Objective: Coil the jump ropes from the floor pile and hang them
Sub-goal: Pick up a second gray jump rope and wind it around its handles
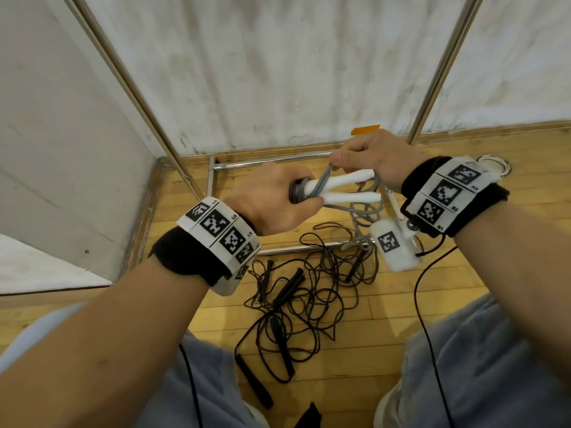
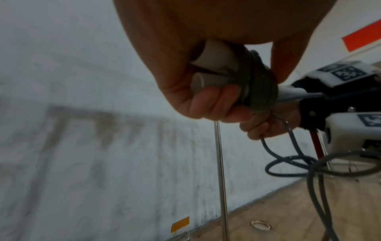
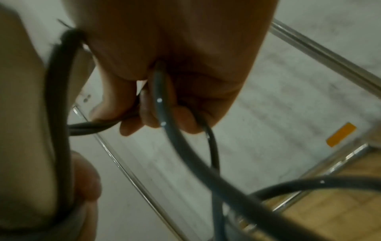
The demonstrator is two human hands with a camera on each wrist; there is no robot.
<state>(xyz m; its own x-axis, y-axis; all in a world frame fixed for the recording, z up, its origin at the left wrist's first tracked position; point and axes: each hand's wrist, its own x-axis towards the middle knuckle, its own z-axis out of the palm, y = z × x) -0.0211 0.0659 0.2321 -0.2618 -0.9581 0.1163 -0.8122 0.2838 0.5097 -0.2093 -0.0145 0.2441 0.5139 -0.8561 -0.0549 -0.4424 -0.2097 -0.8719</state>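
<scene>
My left hand (image 1: 272, 197) grips the two white handles (image 1: 349, 186) of a jump rope side by side, with several turns of its grey cord (image 2: 257, 91) wound round them near my fingers. My right hand (image 1: 367, 156) pinches a loop of the same grey cord (image 3: 163, 104) just above the handles. The loose rest of the cord (image 1: 364, 211) droops toward the floor. A tangled pile of black jump ropes (image 1: 302, 301) with black handles lies on the wooden floor below my hands.
A chrome rack frame rises on two slanted poles (image 1: 148, 112) from a base bar (image 1: 272, 162) by the white wall. An orange tape mark (image 1: 366, 130) sits on the wall's foot. A white ring (image 1: 494, 165) lies on the floor at right. My knees frame the pile.
</scene>
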